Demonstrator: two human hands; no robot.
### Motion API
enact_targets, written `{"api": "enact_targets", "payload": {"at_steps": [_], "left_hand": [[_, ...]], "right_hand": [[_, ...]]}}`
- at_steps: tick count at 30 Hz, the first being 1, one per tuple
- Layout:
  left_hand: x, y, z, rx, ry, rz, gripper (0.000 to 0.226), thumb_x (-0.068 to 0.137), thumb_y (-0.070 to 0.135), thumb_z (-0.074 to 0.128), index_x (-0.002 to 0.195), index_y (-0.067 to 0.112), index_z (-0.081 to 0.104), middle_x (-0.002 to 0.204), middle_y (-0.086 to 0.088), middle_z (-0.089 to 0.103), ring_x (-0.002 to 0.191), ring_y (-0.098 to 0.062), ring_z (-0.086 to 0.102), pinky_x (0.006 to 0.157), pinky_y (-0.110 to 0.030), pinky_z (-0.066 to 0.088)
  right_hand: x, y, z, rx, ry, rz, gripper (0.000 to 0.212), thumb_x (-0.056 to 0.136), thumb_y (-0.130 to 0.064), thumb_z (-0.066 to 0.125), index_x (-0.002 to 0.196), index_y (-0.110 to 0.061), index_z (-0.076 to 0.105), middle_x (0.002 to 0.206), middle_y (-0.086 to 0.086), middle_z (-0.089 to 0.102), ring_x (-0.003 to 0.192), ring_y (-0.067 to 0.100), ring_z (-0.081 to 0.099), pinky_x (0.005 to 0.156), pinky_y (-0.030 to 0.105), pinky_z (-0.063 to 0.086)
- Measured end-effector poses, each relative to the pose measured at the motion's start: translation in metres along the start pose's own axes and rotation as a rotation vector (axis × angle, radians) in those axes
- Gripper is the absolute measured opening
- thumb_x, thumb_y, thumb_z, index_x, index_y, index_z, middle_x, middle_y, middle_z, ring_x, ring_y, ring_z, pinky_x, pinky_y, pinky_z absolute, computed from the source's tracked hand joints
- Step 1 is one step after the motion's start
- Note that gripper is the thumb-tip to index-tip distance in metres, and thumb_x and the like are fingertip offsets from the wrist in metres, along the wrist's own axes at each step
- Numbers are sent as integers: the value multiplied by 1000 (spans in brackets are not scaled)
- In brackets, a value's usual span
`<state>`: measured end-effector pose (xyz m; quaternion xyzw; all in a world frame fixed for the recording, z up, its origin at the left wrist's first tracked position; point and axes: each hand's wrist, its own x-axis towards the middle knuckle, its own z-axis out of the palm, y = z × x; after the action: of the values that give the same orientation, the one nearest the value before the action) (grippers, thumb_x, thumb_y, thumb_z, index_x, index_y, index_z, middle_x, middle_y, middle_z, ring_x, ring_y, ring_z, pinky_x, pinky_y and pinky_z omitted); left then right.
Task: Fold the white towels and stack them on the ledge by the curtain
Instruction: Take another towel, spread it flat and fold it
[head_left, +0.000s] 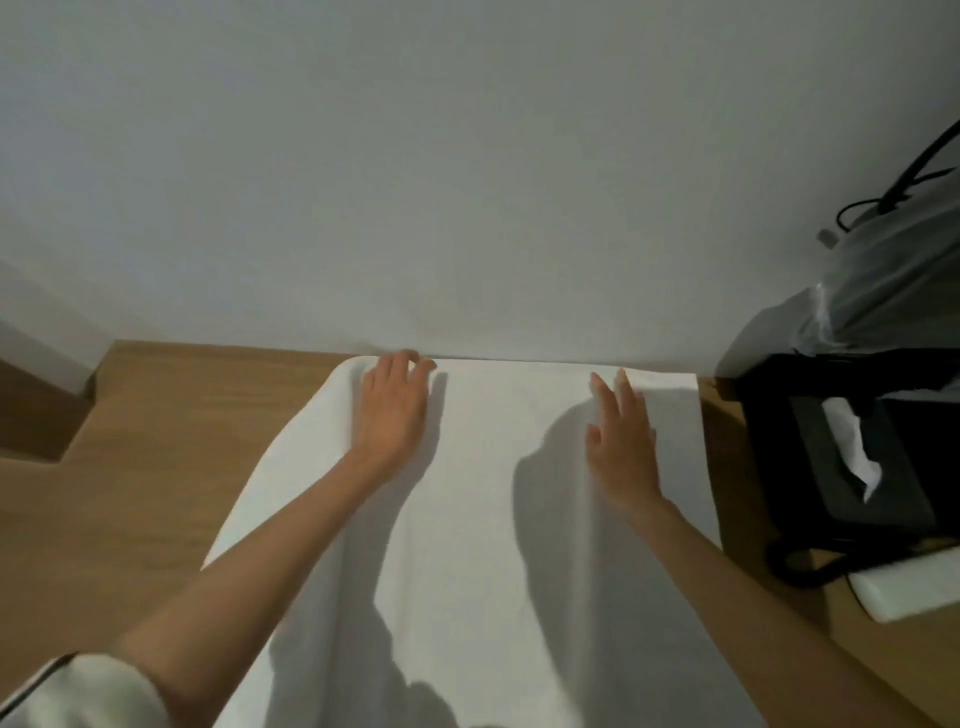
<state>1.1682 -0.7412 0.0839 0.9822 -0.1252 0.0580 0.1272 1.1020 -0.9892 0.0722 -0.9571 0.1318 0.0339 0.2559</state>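
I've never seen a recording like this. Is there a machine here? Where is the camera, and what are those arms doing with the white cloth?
There is no machine here: these are a person's two bare arms. The single picture comes from a camera worn on their head, looking forward and down. A white towel lies spread on a wooden surface, its far edge against the wall. The left hand rests on the towel near its far left corner, and the right hand lies flat on it with straight fingers. Neither hand lifts anything. At the right stands a black tissue box with a tissue sticking out.
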Motion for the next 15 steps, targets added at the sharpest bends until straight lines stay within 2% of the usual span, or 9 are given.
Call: {"api": "enact_targets", "payload": {"at_steps": [2,3,4,6,8,10,12,15], "left_hand": [[-26,28,16,-28,-111,75,37,91,19,49,128,17,54,135,-12,48,117,-36,47,94,-44,33],[-37,40,24,5,-219,48,42,95,30,44,137,24,45,146,-10,37,126,-37,39,99,-51,30],[-45,47,33,43,-332,-8,48,99,40,35,146,32,30,156,-8,20,137,-38,24,103,-59,23],[-53,50,52,59,-455,-112,54,99,54,19,149,44,2,160,0,-12,144,-39,-7,106,-69,6],[-55,47,59,50,-464,-116,56,97,58,14,146,48,-9,157,3,-24,142,-40,-21,105,-70,-3],[-56,45,59,57,-474,-75,56,96,60,12,146,48,-11,156,4,-26,141,-38,-25,106,-68,-7],[-56,44,57,46,-501,-42,57,97,58,13,147,45,-9,157,5,-25,142,-35,-24,109,-63,-9],[-68,46,48,-39,-484,-41,55,101,46,20,151,36,0,159,2,-18,145,-29,-17,115,-52,-7]], "right_hand": [[-12,-1,14,-30,-102,66,57,102,-30,33,151,-37,5,161,-5,-9,147,28,-9,111,66,4],[-17,1,23,-50,-172,111,57,102,-39,30,150,-43,-1,160,-8,-13,147,29,-12,108,69,2],[-21,6,31,-102,-230,151,57,101,-49,25,147,-49,-8,159,-11,-17,146,30,-15,106,72,0],[-28,21,39,-220,-278,203,59,94,-65,15,135,-57,-26,155,-15,-26,143,33,-23,100,77,-4],[-31,35,36,-233,-264,259,62,85,-77,10,118,-63,-41,151,-17,-33,140,36,-28,96,79,-7],[-32,44,30,-243,-245,297,65,78,-83,7,115,-63,-44,149,-18,-37,140,37,-29,95,79,-7],[-33,49,24,-276,-256,302,69,77,-83,6,121,-60,-41,150,-16,-37,140,37,-28,97,78,-5],[-32,45,16,-283,-298,290,72,87,-76,16,142,-50,-23,155,-8,-29,142,37,-23,103,73,-4]]}}
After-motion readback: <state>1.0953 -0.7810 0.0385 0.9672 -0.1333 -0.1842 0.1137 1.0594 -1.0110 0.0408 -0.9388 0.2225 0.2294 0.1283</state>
